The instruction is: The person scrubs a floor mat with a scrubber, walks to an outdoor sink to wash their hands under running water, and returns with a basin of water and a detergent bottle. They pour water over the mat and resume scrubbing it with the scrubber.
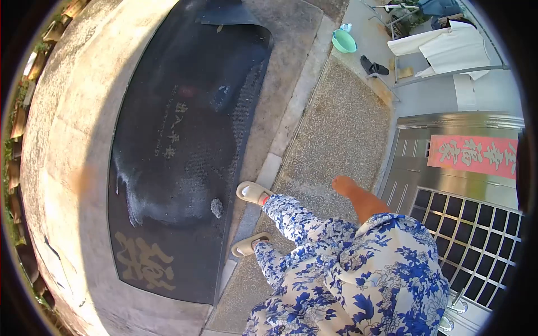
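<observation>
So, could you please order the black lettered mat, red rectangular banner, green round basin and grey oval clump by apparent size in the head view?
1. Black mat
2. Red banner
3. Green basin
4. Grey clump

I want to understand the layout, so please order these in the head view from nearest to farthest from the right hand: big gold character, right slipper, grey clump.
1. Right slipper: ahead of the right hand.
2. Grey clump: on the mat, past the slipper.
3. Big gold character: at the mat's left end.

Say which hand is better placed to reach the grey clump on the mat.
Probably the right hand: it is in view, the left isn't, and the grey clump lies nearer the right slipper.
</observation>
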`<state>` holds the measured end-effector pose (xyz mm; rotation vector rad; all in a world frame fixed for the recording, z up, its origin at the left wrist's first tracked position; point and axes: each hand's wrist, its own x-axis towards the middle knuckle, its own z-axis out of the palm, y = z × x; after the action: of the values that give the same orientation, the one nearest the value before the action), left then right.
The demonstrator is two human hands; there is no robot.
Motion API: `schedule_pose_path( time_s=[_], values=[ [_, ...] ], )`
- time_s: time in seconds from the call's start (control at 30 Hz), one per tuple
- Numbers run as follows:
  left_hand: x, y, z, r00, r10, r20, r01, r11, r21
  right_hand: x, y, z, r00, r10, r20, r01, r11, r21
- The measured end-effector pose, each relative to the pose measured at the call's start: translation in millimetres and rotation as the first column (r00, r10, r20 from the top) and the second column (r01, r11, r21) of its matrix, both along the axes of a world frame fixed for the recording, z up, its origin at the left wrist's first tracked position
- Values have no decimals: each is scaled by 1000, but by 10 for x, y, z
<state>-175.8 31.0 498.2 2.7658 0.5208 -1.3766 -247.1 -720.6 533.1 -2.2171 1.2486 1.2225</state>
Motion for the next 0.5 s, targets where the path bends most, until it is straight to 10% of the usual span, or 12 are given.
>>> schedule_pose_path(
  time_s=[0.5],
  values=[
    [603,-532,525,873,-475,110,485,869,-99,-1550,16,698,954,-78,290,84,996,-8]
  ],
)
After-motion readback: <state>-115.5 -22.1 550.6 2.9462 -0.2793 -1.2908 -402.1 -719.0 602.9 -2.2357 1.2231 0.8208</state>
